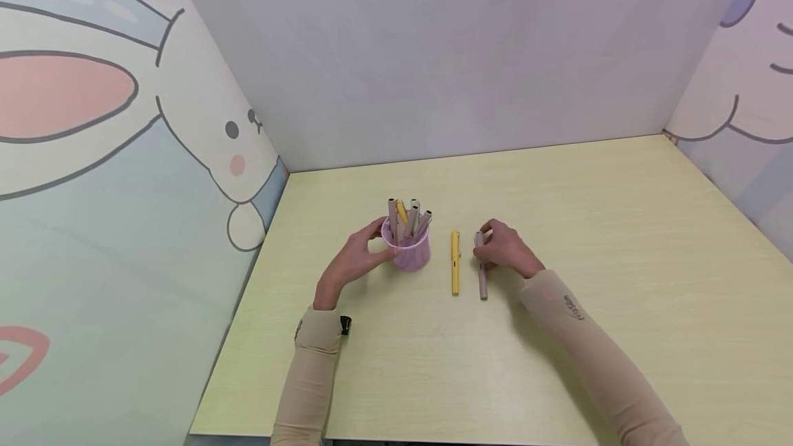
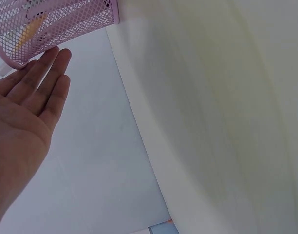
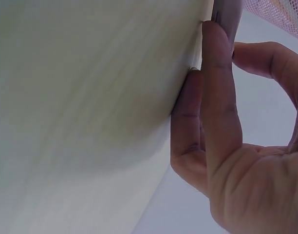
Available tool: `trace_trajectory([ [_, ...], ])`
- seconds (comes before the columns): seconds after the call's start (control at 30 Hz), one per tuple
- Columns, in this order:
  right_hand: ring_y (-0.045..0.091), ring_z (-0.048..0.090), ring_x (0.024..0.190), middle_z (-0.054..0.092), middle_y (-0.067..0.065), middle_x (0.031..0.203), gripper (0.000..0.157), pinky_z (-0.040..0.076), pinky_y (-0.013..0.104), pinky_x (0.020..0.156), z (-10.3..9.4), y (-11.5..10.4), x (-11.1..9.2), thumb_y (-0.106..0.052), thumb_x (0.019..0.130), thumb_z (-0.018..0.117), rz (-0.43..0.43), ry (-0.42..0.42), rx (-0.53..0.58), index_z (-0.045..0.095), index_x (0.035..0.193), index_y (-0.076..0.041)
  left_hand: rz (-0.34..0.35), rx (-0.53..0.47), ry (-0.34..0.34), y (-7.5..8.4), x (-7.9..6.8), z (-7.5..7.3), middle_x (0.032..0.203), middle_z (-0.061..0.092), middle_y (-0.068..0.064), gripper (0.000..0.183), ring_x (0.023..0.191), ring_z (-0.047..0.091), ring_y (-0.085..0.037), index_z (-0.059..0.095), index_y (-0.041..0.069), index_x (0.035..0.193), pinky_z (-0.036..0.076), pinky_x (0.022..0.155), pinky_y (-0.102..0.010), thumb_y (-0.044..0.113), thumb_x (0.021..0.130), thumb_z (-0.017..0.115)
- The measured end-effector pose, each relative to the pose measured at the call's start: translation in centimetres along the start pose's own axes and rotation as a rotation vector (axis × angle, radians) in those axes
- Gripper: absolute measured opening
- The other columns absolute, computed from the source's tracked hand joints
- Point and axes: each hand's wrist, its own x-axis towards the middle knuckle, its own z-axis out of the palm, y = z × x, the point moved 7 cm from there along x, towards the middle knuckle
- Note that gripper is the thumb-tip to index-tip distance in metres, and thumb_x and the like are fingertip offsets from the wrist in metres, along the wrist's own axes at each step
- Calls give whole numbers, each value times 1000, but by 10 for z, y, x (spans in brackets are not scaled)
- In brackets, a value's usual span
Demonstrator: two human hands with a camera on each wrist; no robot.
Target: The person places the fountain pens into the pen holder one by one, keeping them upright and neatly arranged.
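Note:
My left hand [image 1: 356,257] holds a pink mesh pen cup [image 1: 414,258] at its left side, thumb in front and fingers behind. In the left wrist view, its fingers [image 2: 51,80] lie nearly straight against the mesh. Several mauve pens, a yellow pen [image 1: 402,211] and a pale one stand in the cup. Right of it, my right hand [image 1: 504,249] pinches the upper end of a mauve pen [image 1: 483,284], which lies along the table. Between cup and hand lies a yellow pen [image 1: 455,270], untouched. In the right wrist view, fingertips and thumb close around the mauve pen [image 3: 228,19].
The pale wooden table [image 1: 396,370] meets a plain wall [image 1: 458,60] at the back. Side panels with cartoon animals [image 1: 99,239] border it left and right. A small black object [image 1: 345,325] shows beside the left cuff.

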Motion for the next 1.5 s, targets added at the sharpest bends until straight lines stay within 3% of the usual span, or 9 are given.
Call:
trace_trajectory([
  [0.53,21,67,72,58,21,102,53,61,34,66,-9,-1,-3,1,91,64,-94,37,66,42,138,12,-7,1,0,0,0,0,149,54,-13,78,136,50,-35,38,11,160,39,110,-61,37,95,73],
  [0.83,29,66,89,53,23,115,57,62,38,72,-15,-5,-7,1,92,63,-153,73,126,41,144,7,-12,9,2,-2,1,0,149,54,-12,78,136,51,-34,39,12,160,39,111,-60,39,95,73],
  [1.03,34,62,101,52,25,121,59,62,38,73,-21,-12,-8,3,92,65,-234,119,188,42,146,6,-9,10,1,-2,1,-1,149,55,-12,78,136,51,-34,39,12,160,39,110,-60,39,95,73],
  [1.3,30,61,100,52,24,119,59,62,42,75,-28,-26,-10,4,93,66,-338,181,267,43,147,4,-8,5,0,0,0,-1,147,56,-13,77,135,51,-33,39,12,160,39,110,-61,36,95,73],
  [1.5,26,61,99,53,23,121,62,62,35,72,-32,-36,-14,3,93,68,-407,229,277,43,149,2,-6,2,-2,2,-1,-1,147,56,-13,78,135,51,-33,39,11,160,38,110,-61,38,95,73],
])
